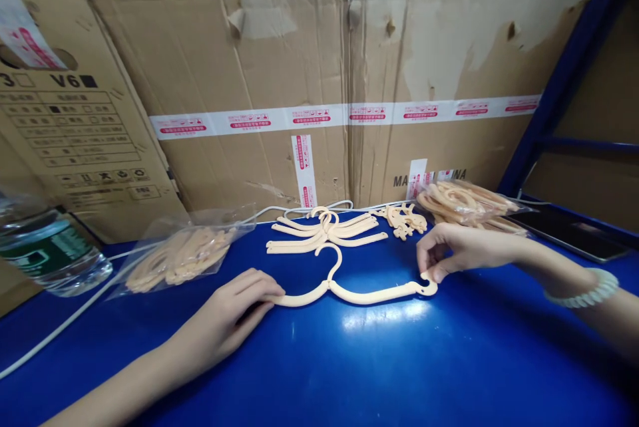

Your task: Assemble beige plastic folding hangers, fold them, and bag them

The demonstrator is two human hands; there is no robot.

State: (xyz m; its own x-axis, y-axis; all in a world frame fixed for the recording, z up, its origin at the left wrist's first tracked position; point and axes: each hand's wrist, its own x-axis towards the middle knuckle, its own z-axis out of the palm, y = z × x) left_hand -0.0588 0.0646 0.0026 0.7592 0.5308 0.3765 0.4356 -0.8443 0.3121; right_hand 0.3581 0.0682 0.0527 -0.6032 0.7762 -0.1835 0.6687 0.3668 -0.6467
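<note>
A cream plastic clothes hanger [374,295] lies on the blue table, its hook pointing away from me. My left hand [242,307] is closed on the end of its left arm. At the right arm's tip sits a small curved hook piece [429,286], pinched between the thumb and fingers of my right hand [446,251]. That piece touches the arm's end; whether it is fastened there I cannot tell. Just behind lies a stack of similar hangers [327,233]. A small heap of loose hook pieces [402,219] is beyond my right hand.
Bagged cream parts lie at the left [180,257] and in another plastic bag [464,201] at the right. A water bottle [47,247] stands far left. A dark phone [569,234] rests at the right. A white cable [64,327] crosses the table before cardboard boxes [249,68].
</note>
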